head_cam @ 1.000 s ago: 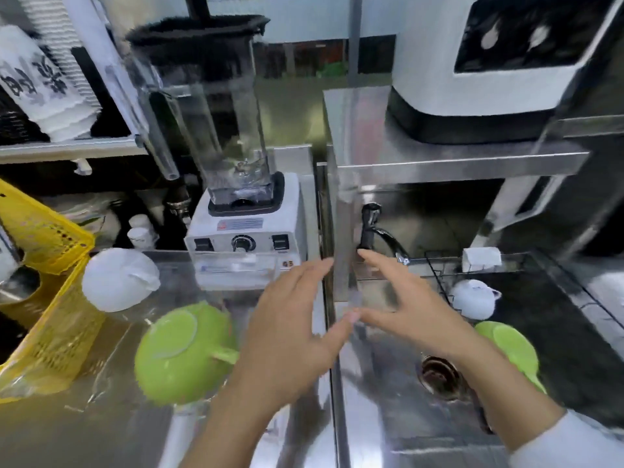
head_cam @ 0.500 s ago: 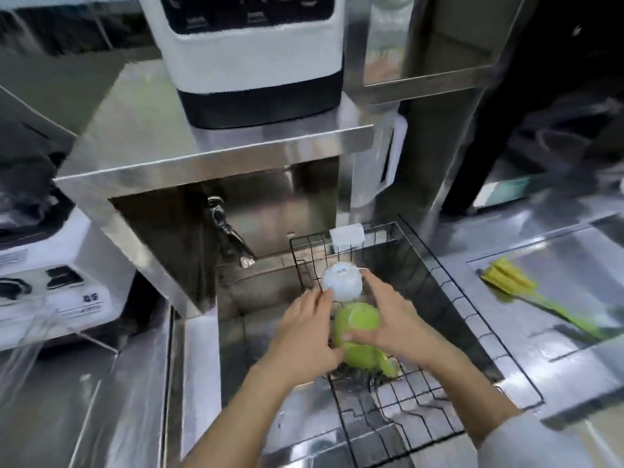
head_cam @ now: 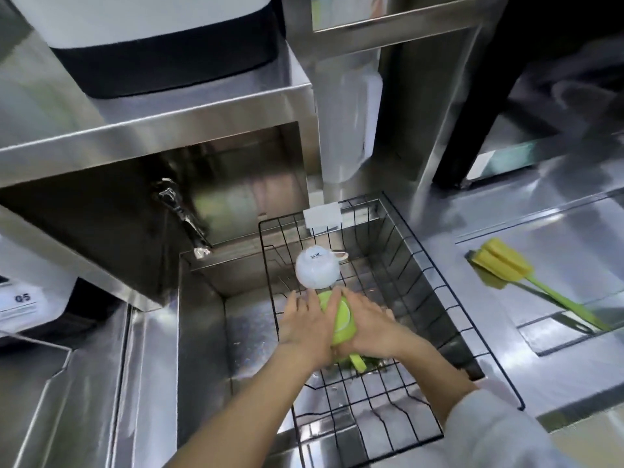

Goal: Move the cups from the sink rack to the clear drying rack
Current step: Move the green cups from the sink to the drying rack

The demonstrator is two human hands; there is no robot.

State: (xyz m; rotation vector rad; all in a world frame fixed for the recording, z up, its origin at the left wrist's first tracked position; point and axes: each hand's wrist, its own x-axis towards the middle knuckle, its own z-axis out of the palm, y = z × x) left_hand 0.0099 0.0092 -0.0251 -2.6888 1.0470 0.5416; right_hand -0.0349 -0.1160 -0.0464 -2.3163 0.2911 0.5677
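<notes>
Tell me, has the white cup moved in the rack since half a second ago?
No. The white cup sits upside down in the same back part of the rack, just beyond the green cup; only the camera shifted.

Gleaming stainless steel counters (head_cam: 557,231)

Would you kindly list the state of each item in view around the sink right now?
green cup: upside down in the rack, clasped between both hands.
white cup: upside down in the rack, untouched, handle pointing right.
wire sink rack: seated in the sink, holding both cups.
faucet: no water visible.
yellow-green brush: lying flat on the counter at right.
left hand: grip closed on the green cup.
right hand: grip closed on the green cup.
</notes>
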